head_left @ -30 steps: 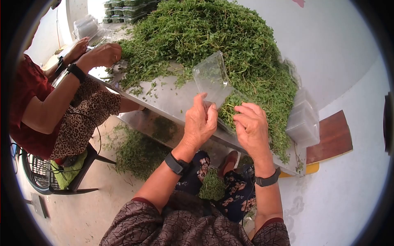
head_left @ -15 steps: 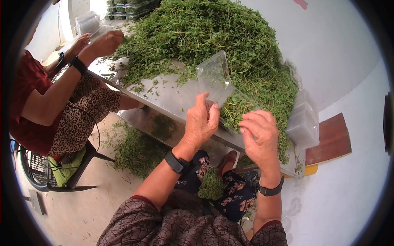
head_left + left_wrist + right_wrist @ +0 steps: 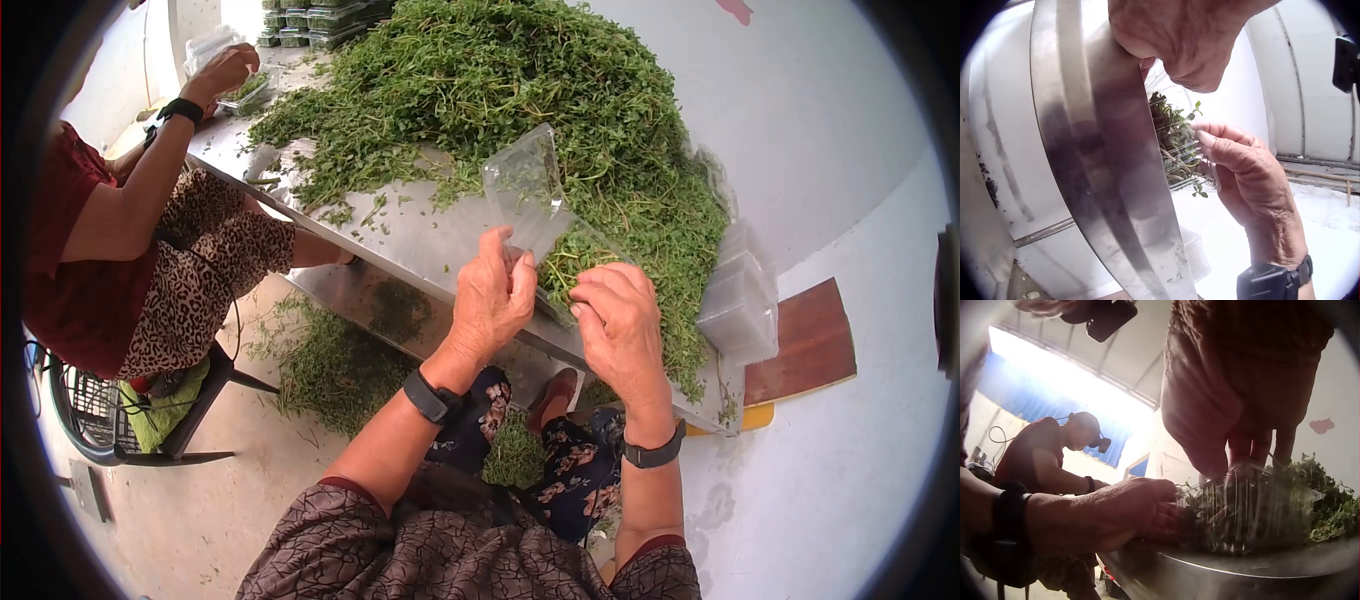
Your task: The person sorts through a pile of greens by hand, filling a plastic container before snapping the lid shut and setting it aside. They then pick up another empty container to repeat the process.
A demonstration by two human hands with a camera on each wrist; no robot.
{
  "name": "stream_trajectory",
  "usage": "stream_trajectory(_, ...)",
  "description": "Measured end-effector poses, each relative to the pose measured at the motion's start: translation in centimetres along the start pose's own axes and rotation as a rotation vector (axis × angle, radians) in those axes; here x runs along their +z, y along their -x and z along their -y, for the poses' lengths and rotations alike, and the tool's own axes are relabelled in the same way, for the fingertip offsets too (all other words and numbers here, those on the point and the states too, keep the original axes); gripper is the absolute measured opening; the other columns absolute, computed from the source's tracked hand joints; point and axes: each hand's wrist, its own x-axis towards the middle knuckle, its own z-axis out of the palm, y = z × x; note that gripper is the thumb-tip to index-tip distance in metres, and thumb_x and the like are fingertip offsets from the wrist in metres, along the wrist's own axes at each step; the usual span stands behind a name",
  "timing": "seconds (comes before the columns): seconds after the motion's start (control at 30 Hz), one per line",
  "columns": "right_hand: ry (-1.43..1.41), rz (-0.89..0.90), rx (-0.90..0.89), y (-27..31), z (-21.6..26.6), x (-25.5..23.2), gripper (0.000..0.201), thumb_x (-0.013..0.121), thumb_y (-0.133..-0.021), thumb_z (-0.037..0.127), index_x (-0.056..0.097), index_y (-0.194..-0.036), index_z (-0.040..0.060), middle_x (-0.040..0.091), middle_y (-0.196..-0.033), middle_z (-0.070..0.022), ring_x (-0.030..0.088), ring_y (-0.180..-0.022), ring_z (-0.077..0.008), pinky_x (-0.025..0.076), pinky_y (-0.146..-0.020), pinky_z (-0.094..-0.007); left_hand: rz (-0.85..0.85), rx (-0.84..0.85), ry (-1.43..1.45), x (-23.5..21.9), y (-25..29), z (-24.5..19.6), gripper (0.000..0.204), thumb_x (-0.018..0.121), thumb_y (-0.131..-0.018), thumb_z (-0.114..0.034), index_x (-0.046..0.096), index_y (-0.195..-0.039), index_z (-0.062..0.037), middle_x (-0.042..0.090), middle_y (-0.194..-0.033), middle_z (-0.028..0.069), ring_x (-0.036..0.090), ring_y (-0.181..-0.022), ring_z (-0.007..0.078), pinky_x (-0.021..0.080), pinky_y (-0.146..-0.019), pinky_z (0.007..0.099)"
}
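Note:
A clear plastic clamshell box (image 3: 1254, 509) with its lid (image 3: 525, 180) raised stands near the table edge, with leafy green sprigs (image 3: 568, 262) inside. My left hand (image 3: 493, 292) grips the box's left side, thumb and fingers curled at its wall. At the opposite side, my right hand (image 3: 622, 325) has its fingers bent down over the greens, thumb tip close to the stems. In the left wrist view, the right hand's thumb (image 3: 1207, 139) presses at the sprigs by the box wall. Part of the box hides behind the hands and the table edge.
A big heap of greens (image 3: 500, 80) covers the metal table (image 3: 400, 225). Stacked clear boxes (image 3: 740, 300) stand on the right, filled boxes (image 3: 320, 20) at the back. Another person (image 3: 110, 230) sits at the left. More greens (image 3: 335, 370) lie below the table.
My right hand drew back to the right, then returned over the greens in the box. The left hand stayed at the box. The other person's hand moved up and left over another box.

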Motion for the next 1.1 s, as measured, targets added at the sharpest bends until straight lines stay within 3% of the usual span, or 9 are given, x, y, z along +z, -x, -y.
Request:
stream_trajectory(0.57, -0.045, -0.069, -0.013, -0.1, -0.6, 0.5, 0.012, 0.063, -0.069, -0.004, 0.064, -0.079, 0.0015, 0.063, -0.093, -0.0100, 0.055, -0.106, -0.0301, 0.041, -0.093, -0.0410, -0.002, 0.024, -0.026, 0.0, 0.0, -0.1, 0.030, 0.056, -0.087, -0.009, 0.045, -0.111, 0.0068, 0.063, -0.070, 0.0175, 0.063, -0.059, 0.0317, 0.050, -0.057, 0.0384)
stream_trajectory(1.1, -0.207, -0.094, 0.089, 0.5, -1.7, 1.5, 0.011, 0.057, -0.073, -0.007, 0.059, -0.081, -0.0008, 0.062, -0.087, -0.0145, 0.058, -0.096, -0.0318, 0.046, -0.086, -0.0405, -0.019, 0.039, -0.013, 0.2, 0.1, 0.0, 0.029, 0.056, -0.087, -0.008, 0.046, -0.111, 0.0067, 0.063, -0.070, 0.0173, 0.064, -0.060, 0.0309, 0.051, -0.057, 0.0374)
